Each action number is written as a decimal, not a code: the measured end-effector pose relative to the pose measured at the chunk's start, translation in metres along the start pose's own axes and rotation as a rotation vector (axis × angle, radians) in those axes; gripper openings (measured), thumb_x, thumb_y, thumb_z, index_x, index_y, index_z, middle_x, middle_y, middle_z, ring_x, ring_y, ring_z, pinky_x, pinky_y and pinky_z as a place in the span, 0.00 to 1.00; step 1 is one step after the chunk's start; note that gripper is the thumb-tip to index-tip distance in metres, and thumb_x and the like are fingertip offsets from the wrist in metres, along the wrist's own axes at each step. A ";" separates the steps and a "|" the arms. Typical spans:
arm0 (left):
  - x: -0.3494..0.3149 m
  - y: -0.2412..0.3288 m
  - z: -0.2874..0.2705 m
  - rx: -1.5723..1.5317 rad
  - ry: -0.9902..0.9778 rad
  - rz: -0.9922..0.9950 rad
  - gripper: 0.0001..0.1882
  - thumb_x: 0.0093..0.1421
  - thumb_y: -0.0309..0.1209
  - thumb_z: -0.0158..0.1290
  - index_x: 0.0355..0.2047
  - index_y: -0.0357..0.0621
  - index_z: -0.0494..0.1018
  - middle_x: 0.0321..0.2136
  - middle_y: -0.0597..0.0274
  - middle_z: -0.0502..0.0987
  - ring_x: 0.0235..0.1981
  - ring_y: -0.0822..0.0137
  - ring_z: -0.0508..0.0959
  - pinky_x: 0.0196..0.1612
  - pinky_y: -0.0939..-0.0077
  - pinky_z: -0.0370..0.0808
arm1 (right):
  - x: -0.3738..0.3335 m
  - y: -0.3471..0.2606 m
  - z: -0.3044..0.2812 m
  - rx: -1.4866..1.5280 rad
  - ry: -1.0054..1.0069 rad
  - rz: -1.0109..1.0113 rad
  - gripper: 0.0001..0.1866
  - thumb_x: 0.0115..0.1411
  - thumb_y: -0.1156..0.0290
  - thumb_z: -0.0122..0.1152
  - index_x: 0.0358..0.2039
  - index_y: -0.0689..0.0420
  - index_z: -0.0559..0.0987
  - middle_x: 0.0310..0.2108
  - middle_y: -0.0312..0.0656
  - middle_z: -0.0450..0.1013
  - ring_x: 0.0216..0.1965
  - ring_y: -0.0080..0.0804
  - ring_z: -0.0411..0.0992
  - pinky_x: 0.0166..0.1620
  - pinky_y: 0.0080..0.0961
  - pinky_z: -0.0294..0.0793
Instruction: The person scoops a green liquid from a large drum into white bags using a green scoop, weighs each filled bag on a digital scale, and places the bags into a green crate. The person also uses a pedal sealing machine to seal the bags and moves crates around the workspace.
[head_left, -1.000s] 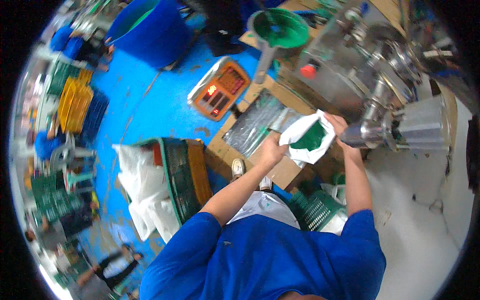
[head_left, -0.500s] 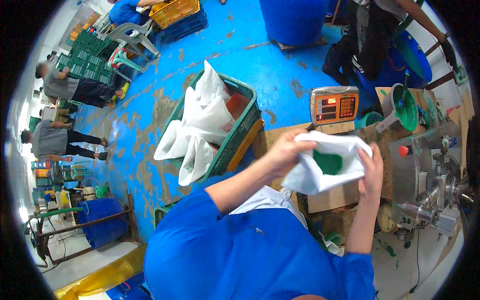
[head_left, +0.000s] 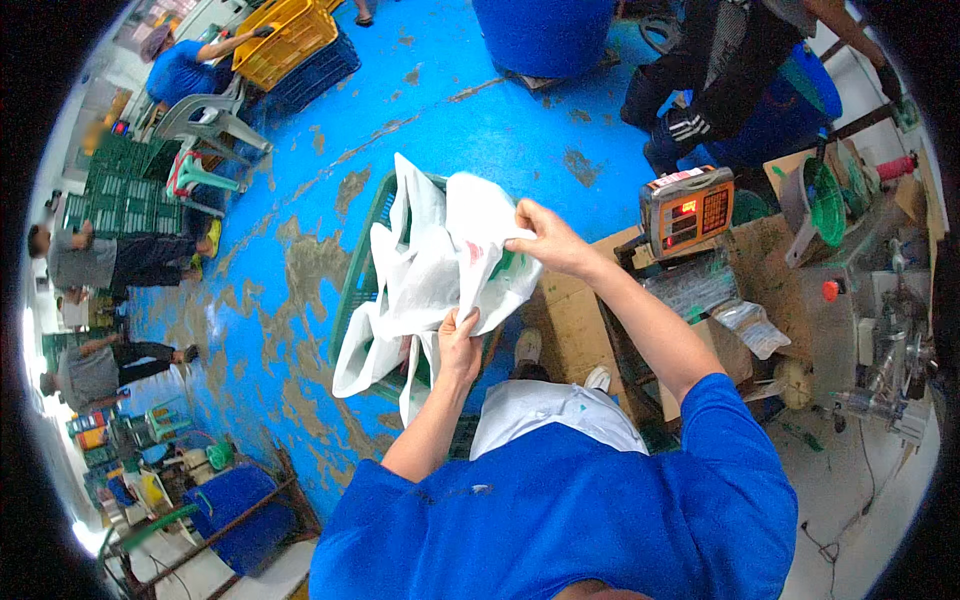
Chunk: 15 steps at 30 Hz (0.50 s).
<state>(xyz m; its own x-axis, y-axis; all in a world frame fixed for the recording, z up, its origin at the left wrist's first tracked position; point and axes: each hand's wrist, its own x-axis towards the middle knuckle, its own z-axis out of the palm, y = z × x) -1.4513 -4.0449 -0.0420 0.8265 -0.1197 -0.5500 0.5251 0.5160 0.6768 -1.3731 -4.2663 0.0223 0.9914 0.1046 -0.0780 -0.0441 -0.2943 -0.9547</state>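
Note:
Both my hands are closed on a white bag (head_left: 484, 212) over the green crate (head_left: 352, 308). My right hand (head_left: 546, 236) pinches its upper right edge, and my left hand (head_left: 460, 346) grips its lower edge. Some green shows at the bag's right side, near my right fingers. Other white bags (head_left: 412, 285) stand in the crate with their tops drawn up, partly behind the held one. Whether the held bag rests on them or hangs above them, I cannot tell.
A digital scale (head_left: 688, 212) with a metal plate (head_left: 692, 284) sits to the right, beside a green-smeared scoop (head_left: 815, 205). Metal machinery (head_left: 890, 350) is at far right. A person in dark trousers (head_left: 700, 90) stands near a blue drum (head_left: 545, 35); other people are at left.
The bag has moved left from beside the scale to over the crate, with both hands still on it. The scale's metal plate, hidden before, now shows.

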 end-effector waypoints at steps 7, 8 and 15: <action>0.093 -0.016 -0.033 0.102 0.129 -0.071 0.10 0.45 0.21 0.55 0.24 0.45 0.64 0.24 0.64 0.71 0.26 0.69 0.72 0.32 0.74 0.70 | 0.043 0.089 0.009 -0.036 0.061 0.252 0.14 0.45 0.79 0.55 0.32 0.56 0.63 0.23 0.35 0.63 0.26 0.25 0.62 0.29 0.24 0.63; 0.099 -0.009 -0.031 0.246 0.159 -0.044 0.10 0.44 0.21 0.55 0.24 0.45 0.64 0.23 0.65 0.70 0.25 0.70 0.71 0.30 0.74 0.70 | 0.045 0.093 0.009 -0.219 0.125 0.271 0.13 0.46 0.76 0.56 0.32 0.55 0.65 0.24 0.42 0.69 0.28 0.35 0.69 0.29 0.31 0.67; 0.099 0.065 -0.012 0.941 0.141 0.285 0.16 0.41 0.23 0.51 0.32 0.42 0.59 0.30 0.58 0.65 0.23 0.64 0.69 0.19 0.64 0.76 | 0.026 0.081 -0.008 -0.444 0.308 0.099 0.22 0.47 0.75 0.52 0.45 0.53 0.64 0.28 0.51 0.71 0.32 0.50 0.72 0.32 0.42 0.72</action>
<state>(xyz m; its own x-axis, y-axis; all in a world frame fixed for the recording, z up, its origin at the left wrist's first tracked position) -1.3373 -4.0134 -0.0582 0.9472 0.0380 -0.3184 0.3083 -0.3810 0.8716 -1.3499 -4.2949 -0.0550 0.9782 -0.2074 -0.0102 -0.1493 -0.6683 -0.7288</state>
